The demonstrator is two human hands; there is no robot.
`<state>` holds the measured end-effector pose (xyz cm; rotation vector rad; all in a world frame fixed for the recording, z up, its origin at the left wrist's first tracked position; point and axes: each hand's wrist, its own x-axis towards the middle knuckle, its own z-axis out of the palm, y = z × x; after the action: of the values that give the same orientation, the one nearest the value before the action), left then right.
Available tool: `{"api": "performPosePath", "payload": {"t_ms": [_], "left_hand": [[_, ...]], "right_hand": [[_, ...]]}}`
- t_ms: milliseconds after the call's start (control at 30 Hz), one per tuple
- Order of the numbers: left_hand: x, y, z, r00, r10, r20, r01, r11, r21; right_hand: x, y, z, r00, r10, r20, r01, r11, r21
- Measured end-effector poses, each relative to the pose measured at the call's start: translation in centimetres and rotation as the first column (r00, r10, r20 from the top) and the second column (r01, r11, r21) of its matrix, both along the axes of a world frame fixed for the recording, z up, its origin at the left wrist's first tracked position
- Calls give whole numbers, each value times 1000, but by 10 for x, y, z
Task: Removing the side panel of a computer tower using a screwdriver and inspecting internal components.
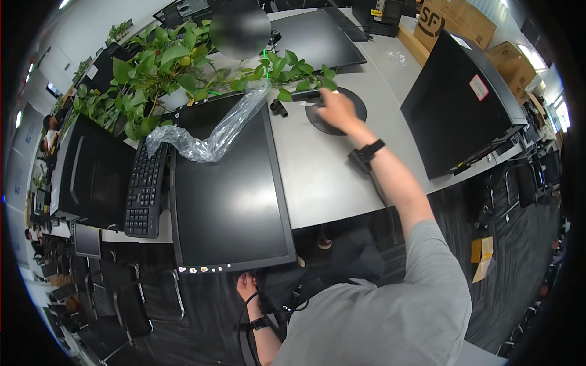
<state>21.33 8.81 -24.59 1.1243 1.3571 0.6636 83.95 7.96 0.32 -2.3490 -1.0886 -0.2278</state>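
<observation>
My right hand [337, 111] is over a round black stand base [355, 105] on the grey table. Its fingers are bent at the far side of the base, beside a thin dark bar [303, 96]; what they grip is hidden. My left hand [246, 285] is low near my lap, just below the bottom edge of a flat-lying black monitor [226, 207]. Its fingers are curled, and whether anything is in them cannot be seen. A black cable [246, 302] passes by that wrist. Crumpled clear plastic wrap [210, 143] lies across the monitor's upper part.
Left of the monitor are a black keyboard [145, 189] and a computer case [97, 171]. Leafy potted plants [162, 67] spread behind. A second screen [317, 39] lies at the back. On the right stand a large black case [455, 104] and cardboard boxes [458, 21]. Small black parts [279, 108] lie near the base.
</observation>
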Motion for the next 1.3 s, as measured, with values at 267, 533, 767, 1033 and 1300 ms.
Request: {"api": "performPosePath", "payload": {"t_ms": [267, 533, 767, 1033, 1300], "left_hand": [[-1, 3, -7, 994, -78, -78, 82, 996, 42], [1, 4, -9, 988, -137, -74, 144, 986, 90], [-17, -10, -17, 993, -89, -73, 97, 989, 115], [-19, -22, -7, 993, -78, -92, 89, 988, 124], [-30, -15, -13, 977, -150, -149, 173, 972, 158]], "right_hand": [[53, -114, -31, 889, -397, -230, 356, 913, -199], [12, -82, -40, 919, -254, -303, 230, 967, -113], [-11, -50, -36, 935, -147, -323, 118, 987, -109], [-13, -69, -11, 872, 67, -486, 35, 980, 197], [-137, -155, 186, 903, 426, 58, -328, 594, 735]]}}
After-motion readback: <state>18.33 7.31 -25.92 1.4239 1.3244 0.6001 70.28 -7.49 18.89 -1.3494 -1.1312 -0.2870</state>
